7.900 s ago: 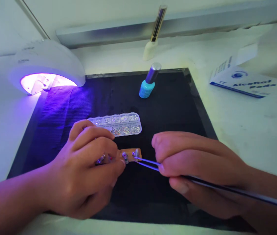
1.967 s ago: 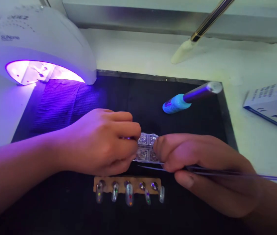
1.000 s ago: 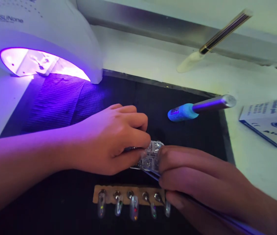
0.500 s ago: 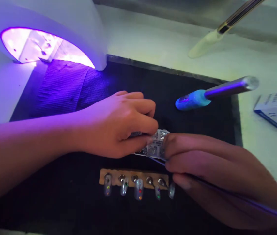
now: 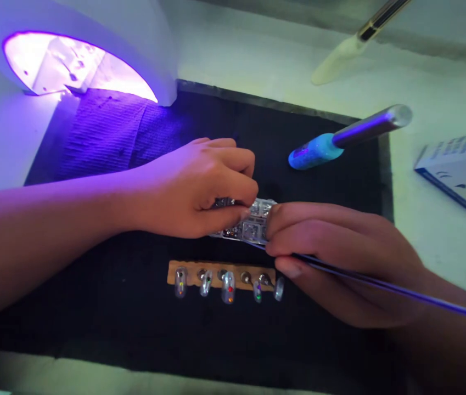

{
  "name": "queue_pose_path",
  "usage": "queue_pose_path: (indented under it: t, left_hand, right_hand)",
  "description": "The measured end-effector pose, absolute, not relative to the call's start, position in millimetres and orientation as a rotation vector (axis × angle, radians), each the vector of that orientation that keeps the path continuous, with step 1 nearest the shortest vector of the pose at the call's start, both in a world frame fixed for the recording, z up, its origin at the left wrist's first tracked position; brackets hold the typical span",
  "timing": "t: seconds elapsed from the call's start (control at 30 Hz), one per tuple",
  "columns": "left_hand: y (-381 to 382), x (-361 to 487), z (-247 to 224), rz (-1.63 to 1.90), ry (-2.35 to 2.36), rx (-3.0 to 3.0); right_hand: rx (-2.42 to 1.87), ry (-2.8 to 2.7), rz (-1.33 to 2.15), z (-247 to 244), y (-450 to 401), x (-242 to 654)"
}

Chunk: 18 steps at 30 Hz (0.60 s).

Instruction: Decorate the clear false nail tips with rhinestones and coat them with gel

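Note:
A clear compartment case [image 5: 251, 230] with small shiny pieces in it lies on the black mat [image 5: 134, 318]. My left hand [image 5: 212, 186] is closed at the case, its thumb and bent index finger pinching over the top; what lies between them is hidden. At the case's right end, my right hand [image 5: 335, 252] grips a thin brush-like tool [image 5: 381, 282], whose tip points at the near edge of the case. Just below, a tan strip [image 5: 212, 278] holds several clear nail tips [image 5: 228, 288] with coloured dots.
A glowing nail lamp [image 5: 134, 33] stands at upper left over a ribbed paper towel [image 5: 105, 131]. A blue glitter bottle with a silver handle [image 5: 315, 152] stands behind the hands. Further right are a printed box [image 5: 463, 170] and a pale bottle [image 5: 337, 57].
The whole scene has shifted up and slightly left in view. My right hand has drawn a little away from the nail tips, and more of the case's near side shows.

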State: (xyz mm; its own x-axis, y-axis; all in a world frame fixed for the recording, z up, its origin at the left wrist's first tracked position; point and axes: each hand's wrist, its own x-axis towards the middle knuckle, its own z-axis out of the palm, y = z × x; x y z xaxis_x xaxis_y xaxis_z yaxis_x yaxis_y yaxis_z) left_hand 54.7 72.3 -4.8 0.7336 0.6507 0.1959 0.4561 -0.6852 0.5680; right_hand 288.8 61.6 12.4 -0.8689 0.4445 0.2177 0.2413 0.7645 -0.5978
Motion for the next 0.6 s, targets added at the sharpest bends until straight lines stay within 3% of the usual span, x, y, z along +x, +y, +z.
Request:
queue_pose_path:
  t: [0.6]
  left_hand:
    - [71, 57, -2, 0.511, 0.835, 2.388]
  right_hand:
    - [-0.308, -2.451, 0.936, 1, 73, 289]
